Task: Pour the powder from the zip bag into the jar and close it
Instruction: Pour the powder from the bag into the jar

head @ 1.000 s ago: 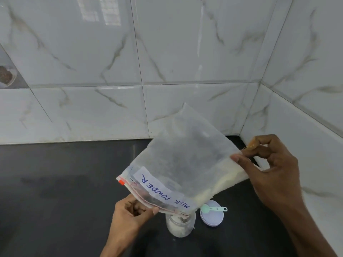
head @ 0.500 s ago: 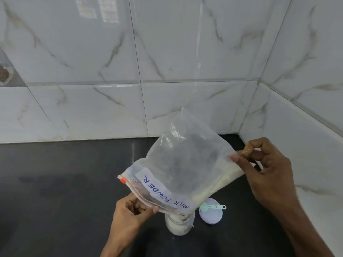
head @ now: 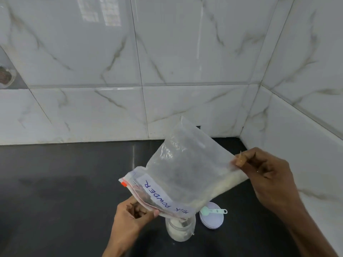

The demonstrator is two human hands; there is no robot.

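Note:
A clear zip bag (head: 187,171) with a white label reading MILK POWDER is held tilted, its open red-striped mouth down over a small glass jar (head: 180,230) on the black counter. White powder lies along the bag's lower edge and fills part of the jar. My left hand (head: 134,215) pinches the bag's mouth edge just left of the jar. My right hand (head: 267,179) pinches the bag's raised bottom corner at the right. The jar's round white lid (head: 211,218) lies flat just right of the jar, partly hidden by the bag.
A small green measuring spoon (head: 213,210) rests on the lid. The black counter (head: 65,191) stretches left. White marble-look tiled walls (head: 167,71) close the back and right side, forming a corner behind the bag.
The bag's raised end has tilted slightly and my right hand's pinch sits a little lower and further right on the corner. My left hand and the jar have stayed put.

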